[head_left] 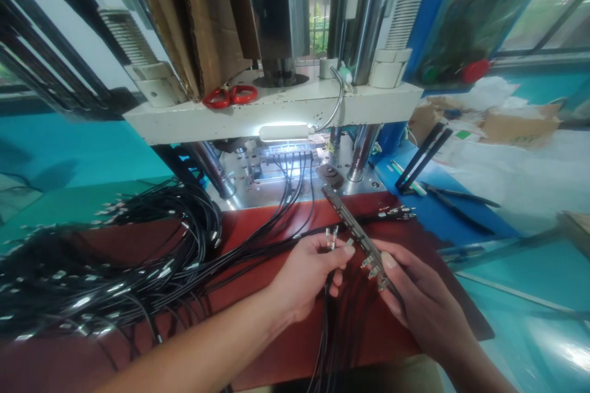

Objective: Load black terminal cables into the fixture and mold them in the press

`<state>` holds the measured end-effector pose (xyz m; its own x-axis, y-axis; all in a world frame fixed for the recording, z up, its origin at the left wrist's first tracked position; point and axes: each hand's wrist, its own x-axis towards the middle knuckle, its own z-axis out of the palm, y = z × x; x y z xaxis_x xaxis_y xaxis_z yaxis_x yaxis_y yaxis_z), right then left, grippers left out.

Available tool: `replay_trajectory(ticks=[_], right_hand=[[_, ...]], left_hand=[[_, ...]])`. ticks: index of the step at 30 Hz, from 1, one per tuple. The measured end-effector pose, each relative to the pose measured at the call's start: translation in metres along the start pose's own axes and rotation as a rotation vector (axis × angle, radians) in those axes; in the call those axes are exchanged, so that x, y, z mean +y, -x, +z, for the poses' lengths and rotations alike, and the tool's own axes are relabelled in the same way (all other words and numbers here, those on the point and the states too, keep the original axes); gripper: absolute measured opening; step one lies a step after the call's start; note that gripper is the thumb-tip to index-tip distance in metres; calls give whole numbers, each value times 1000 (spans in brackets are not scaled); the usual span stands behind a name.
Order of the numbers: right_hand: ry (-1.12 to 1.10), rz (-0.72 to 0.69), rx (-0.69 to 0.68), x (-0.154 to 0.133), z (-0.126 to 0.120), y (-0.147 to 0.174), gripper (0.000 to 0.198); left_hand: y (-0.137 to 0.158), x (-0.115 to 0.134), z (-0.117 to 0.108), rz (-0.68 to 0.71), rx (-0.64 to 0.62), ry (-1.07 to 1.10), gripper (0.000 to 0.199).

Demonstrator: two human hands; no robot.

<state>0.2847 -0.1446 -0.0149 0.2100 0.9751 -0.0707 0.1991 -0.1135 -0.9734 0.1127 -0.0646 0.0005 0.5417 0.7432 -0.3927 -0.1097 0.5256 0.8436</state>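
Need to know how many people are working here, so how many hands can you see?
2: the left hand, near the centre, holding black cables with metal ends, and the right hand, to its right, gripping a dark bar. No others show.

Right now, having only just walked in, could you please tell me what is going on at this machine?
A person is handling black cables in front of a press. Their left hand pinches a few metal connectors, while their right hand holds a dark bar with several more connectors along its near part. Other cables run to a fixture beneath the lit lamp. A large cable bundle lies to the left.
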Motion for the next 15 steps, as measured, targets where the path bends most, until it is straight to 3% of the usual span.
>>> replay_trajectory(ticks=[15], right_hand=[[-137,145,40,-9,11,4,53]], left_hand=[[0,4,2,-41,-64,-100,21]])
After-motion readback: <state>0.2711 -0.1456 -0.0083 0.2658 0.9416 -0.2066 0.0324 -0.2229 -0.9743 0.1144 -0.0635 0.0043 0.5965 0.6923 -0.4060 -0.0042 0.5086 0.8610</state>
